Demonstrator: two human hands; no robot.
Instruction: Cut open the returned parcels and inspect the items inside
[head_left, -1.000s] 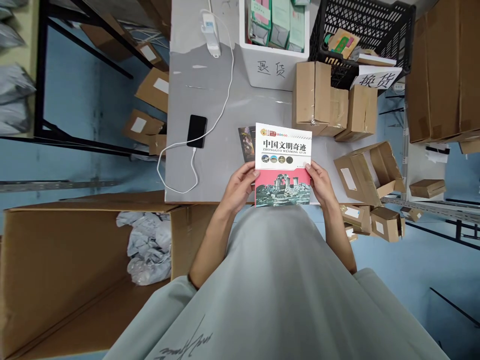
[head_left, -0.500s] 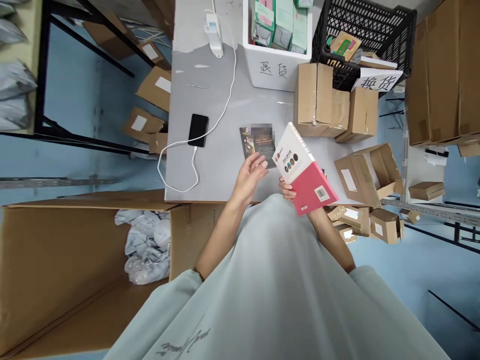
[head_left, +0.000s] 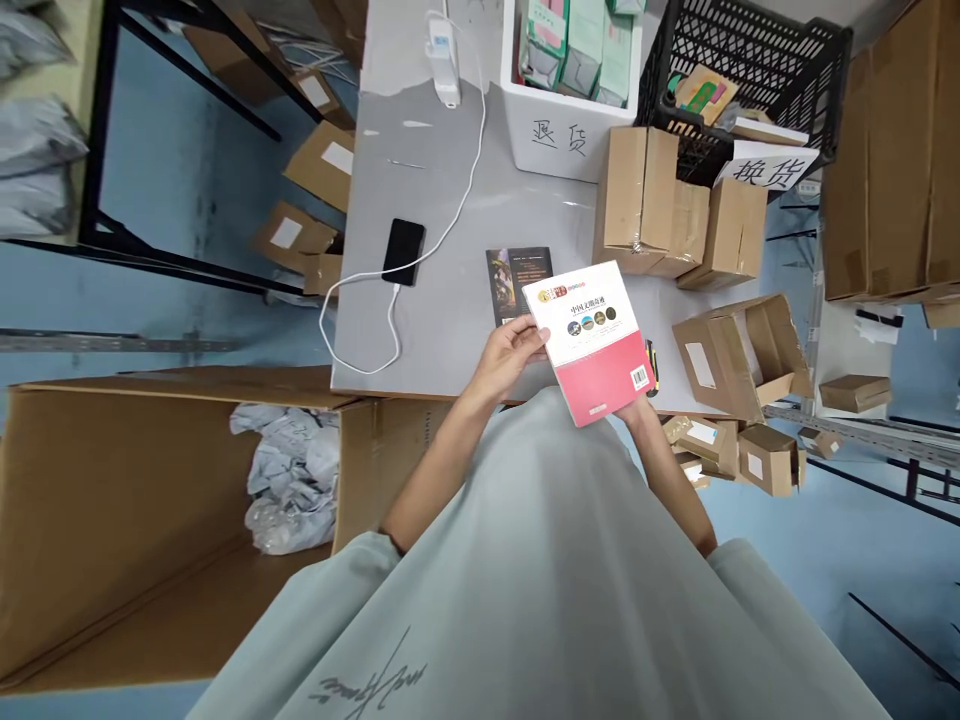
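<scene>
I hold a white-and-pink book [head_left: 596,338] above the near edge of the grey table [head_left: 442,300], back cover up with its barcode showing. My left hand [head_left: 514,352] grips the book's left edge, fingers curled on it. My right hand [head_left: 636,408] is almost wholly hidden beneath the book's lower right corner and supports it from under. A dark booklet [head_left: 517,282] lies flat on the table just beyond the book.
A black phone [head_left: 404,251] on a white cable lies left of the booklet. Behind stand a white bin [head_left: 559,135] with boxes, a black crate [head_left: 757,70] and sealed cartons [head_left: 652,200]. An open carton [head_left: 739,345] sits right. A large box [head_left: 150,500] with grey bags is at left.
The book was front cover up in both hands, then my right hand turned it over alone. Now its back cover faces up and my left hand has taken hold again.
</scene>
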